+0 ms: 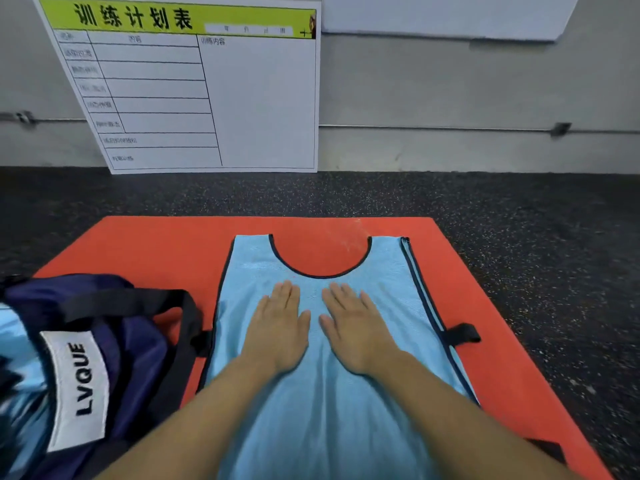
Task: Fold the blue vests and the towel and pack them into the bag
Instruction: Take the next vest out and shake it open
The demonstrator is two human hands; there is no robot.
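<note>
Blue vest (322,403) spread flat on orange mat (166,244), neckline at far end; left hand (277,327) and right hand (356,330) both flat, fingers straight, pressing its middle. Navy bag (114,341) just left, touching vest's left edge; bare mat strip along right and far edges

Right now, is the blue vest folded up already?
No, the blue vest lies spread flat on the orange mat, with both hands pressing on it.
</note>
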